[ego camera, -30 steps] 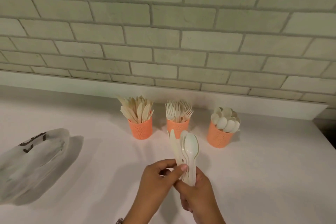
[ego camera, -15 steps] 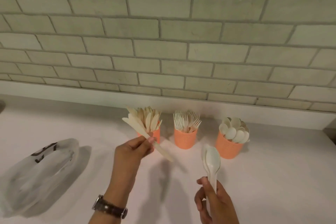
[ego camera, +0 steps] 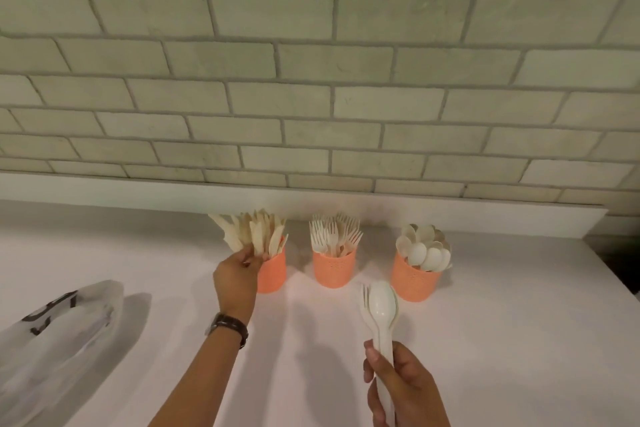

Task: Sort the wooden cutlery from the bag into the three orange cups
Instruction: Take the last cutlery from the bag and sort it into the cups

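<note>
Three orange cups stand in a row near the wall. The left cup (ego camera: pixel 274 276) holds knives, the middle cup (ego camera: pixel 334 270) forks, the right cup (ego camera: pixel 415 284) spoons. My left hand (ego camera: pixel 237 279) is at the left cup's rim, its fingers pinched on a wooden knife (ego camera: pixel 239 241) among the others there. My right hand (ego camera: pixel 398 388) is nearer me, in front of the right cup. It grips the handles of a small upright bunch of cutlery (ego camera: pixel 380 305): a spoon in front and a fork behind it.
A clear plastic bag (ego camera: pixel 52 340) with dark markings lies at the left on the white counter (ego camera: pixel 502 340). A brick wall with a white ledge rises right behind the cups. The counter ends at a dark gap on the far right.
My left hand took a knife out of the bunch and carried it left and away to the knife cup. My right hand stayed low with the remaining spoon and fork.
</note>
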Available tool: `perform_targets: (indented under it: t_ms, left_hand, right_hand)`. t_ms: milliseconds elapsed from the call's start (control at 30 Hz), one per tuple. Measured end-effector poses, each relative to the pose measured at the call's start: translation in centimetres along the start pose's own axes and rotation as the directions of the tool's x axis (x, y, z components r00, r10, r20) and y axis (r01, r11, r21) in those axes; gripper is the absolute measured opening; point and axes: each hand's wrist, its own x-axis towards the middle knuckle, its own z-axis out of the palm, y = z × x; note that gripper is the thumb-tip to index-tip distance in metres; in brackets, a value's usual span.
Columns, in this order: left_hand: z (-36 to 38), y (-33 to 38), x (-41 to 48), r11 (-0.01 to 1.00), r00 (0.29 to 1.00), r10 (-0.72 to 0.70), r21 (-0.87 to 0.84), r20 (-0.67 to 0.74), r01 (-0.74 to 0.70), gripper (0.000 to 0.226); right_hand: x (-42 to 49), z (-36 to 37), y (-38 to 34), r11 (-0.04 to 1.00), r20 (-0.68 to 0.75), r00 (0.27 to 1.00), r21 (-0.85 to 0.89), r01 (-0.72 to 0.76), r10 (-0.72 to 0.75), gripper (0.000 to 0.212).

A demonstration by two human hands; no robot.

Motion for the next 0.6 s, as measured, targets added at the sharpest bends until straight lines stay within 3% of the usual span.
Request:
perform_targets:
  t_ms: [133, 233, 367, 467, 600]
  left_hand:
    - [-1.2, 1.3, -1.7, 0.986, 0.997, -0.056, -0.157, -0.046, 0.048, 0.042]
    - [-2.1, 2.1, -5.2, 0.970, 0.996, -0.031, -0.243, -0.086, 0.009, 0.039]
    - [-2.8, 3.6, -11.1, 0.964, 0.999, 0.001, -0.265, 0.032, 0.008, 0.014]
    - [-3.0, 4.5, -14.5, 0.948, 0.984, 0.052, -0.317, 0.169, 0.005, 0.023]
    - [-2.5, 5.0, -16.9, 0.956, 0.956, 0.087, -0.292, 0.281, -0.001, 0.034]
  right_hand:
    - [-0.2, -0.1, -0.6, 0.992, 0.030, 0.998, 0.116, -0.052, 0.049, 0.016]
    - [-0.2, -0.3, -0.8, 0.979, 0.036, 0.997, 0.191, -0.076, 0.071, 0.022]
    - [-0.3, -0.1, -0.8, 0.956, 0.049, 0.994, 0.273, -0.109, 0.099, 0.027]
    - [-0.4, 0.0, -0.8, 0.951, 0.024, 0.993, 0.286, -0.119, 0.117, 0.026]
    - [-1.3, 0.4, -1.2, 0.983, -0.010, 0.997, 0.166, -0.078, 0.081, 0.023]
